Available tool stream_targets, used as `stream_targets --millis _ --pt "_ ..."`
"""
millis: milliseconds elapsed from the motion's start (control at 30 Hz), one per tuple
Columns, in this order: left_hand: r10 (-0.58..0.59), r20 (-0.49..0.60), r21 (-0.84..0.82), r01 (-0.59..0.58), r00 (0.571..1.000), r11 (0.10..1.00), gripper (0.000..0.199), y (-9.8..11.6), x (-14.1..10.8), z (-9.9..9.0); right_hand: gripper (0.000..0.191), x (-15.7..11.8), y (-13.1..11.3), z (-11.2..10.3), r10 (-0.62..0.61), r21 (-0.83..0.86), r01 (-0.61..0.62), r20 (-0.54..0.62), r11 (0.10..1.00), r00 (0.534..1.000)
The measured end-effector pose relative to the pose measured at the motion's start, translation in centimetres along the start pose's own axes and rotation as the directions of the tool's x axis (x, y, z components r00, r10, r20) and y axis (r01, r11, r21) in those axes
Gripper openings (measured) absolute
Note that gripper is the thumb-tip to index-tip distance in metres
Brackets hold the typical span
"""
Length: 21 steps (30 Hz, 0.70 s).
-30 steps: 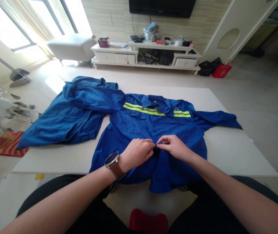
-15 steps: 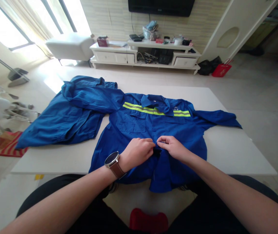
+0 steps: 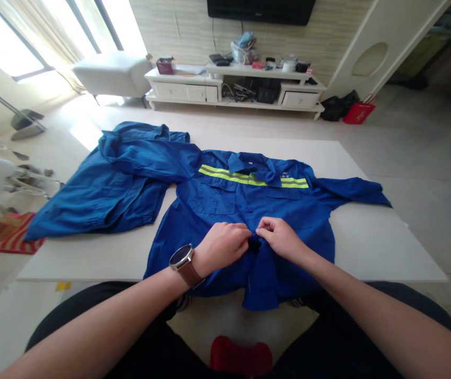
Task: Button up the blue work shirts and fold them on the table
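A blue jacket (image 3: 213, 200) with a yellow-green and grey reflective stripe lies front up on the white table (image 3: 391, 247), its collar away from me. My left hand (image 3: 225, 243), with a watch on the wrist, is closed on the jacket's front edge near the middle. Just right of it, my right hand (image 3: 278, 237) pinches the other front edge, thumb and forefinger together. The fingertips of both hands nearly meet, and any button between them is hidden. Below them the lower front hangs over the table's near edge.
Another blue garment (image 3: 79, 195) lies at the table's left, partly under the jacket's sleeve. A red stool (image 3: 241, 358) shows between my legs. Beyond the table stand a white TV cabinet (image 3: 178, 92) and a red bag (image 3: 359, 112). A striped bag (image 3: 6, 234) is at the left.
My right hand's fingers have shifted slightly up at the jacket's front edge. My left hand has barely moved, and the jacket lies as before.
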<state>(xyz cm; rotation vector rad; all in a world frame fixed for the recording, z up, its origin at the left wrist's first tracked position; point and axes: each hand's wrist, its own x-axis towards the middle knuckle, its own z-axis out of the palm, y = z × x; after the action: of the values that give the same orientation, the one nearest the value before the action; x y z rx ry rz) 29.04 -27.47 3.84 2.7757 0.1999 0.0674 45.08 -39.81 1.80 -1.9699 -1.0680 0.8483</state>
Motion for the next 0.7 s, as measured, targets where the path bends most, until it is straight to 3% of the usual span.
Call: stream_targets --millis 167,533,700 --pt "-0.005 0.006 0.028 0.004 1.0 1.0 0.021 0.13 0.09 0.21 0.015 -0.13 -0.14 0.09 -0.032 -0.229 0.016 -0.067 0.973 0.997" --pt "0.02 0.013 0.042 -0.021 1.0 0.999 0.022 0.16 0.02 0.38 0.018 -0.23 0.01 -0.12 -0.023 -0.252 0.031 0.036 0.967 0.999" --pt "0.015 0.018 0.01 -0.015 1.0 1.0 0.022 0.33 0.16 0.25 0.016 -0.42 -0.19 -0.26 -0.008 -0.453 0.017 0.023 0.891 1.0"
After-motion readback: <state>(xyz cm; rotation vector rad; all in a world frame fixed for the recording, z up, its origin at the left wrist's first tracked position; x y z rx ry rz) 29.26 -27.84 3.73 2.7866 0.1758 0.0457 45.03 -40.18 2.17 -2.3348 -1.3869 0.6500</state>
